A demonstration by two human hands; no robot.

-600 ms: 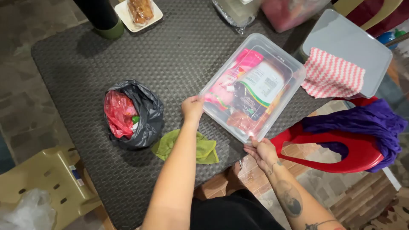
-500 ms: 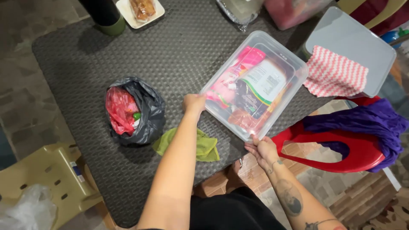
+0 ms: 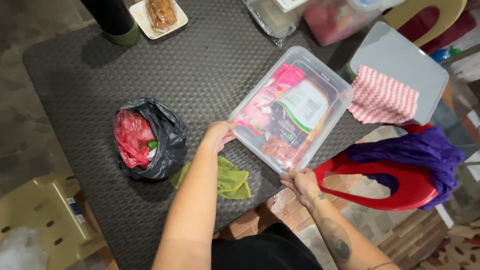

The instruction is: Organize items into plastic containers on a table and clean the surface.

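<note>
Clear plastic container (image 3: 291, 107) on the dark woven bench (image 3: 200, 65), toward three o'clock from its middle, already loaded with flat food packets (image 3: 290, 112), lid not on. Left hand (image 3: 218, 135) curled over the near-left corner at nine o'clock of the box, right hand (image 3: 300, 181) pinching the near rim at six o'clock, both closed on the container. Grey lid (image 3: 400, 55) lying apart at two o'clock under a red-and-white cloth (image 3: 382, 97); black rubbish bag (image 3: 150, 137) at nine o'clock and green rag (image 3: 230, 180) near seven o'clock, so packing seemingly done, covering left.
</note>
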